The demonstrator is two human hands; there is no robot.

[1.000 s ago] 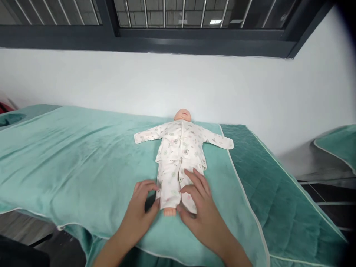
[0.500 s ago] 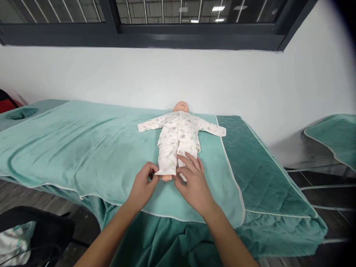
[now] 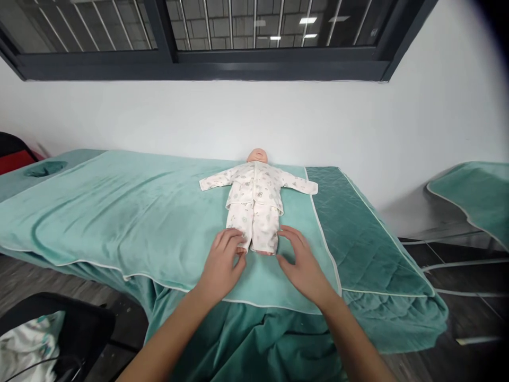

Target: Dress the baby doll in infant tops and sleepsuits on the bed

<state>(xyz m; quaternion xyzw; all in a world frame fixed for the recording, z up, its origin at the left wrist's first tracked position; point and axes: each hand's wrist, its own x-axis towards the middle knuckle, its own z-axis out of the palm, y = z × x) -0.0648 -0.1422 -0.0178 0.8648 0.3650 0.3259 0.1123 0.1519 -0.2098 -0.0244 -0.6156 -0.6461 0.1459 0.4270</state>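
A doll (image 3: 257, 155) lies on its back on a light green sheet, dressed in a white patterned top (image 3: 256, 183) with both sleeves spread out. Its white patterned trousers (image 3: 265, 225) reach down to the feet. Beside and partly over the trouser leg at the left is my left hand (image 3: 225, 260), fingers curved and apart; whether the fingertips touch the cloth is hard to tell. My right hand (image 3: 302, 265) is just right of the other leg's cuff, thumb and fingers spread with nothing between them.
The light green sheet (image 3: 159, 212) covers a bed with a darker quilted cover (image 3: 342, 223) at the right. A white wall and dark window frame (image 3: 278, 71) stand behind. A black chair (image 3: 83, 329) with crumpled cloth (image 3: 32, 345) is at the lower left, a green-covered surface (image 3: 473, 191) far right.
My left hand has let go of the left trouser cuff and moved right over that leg. My right hand has left the space between the legs and moved to the outer side of the right leg.
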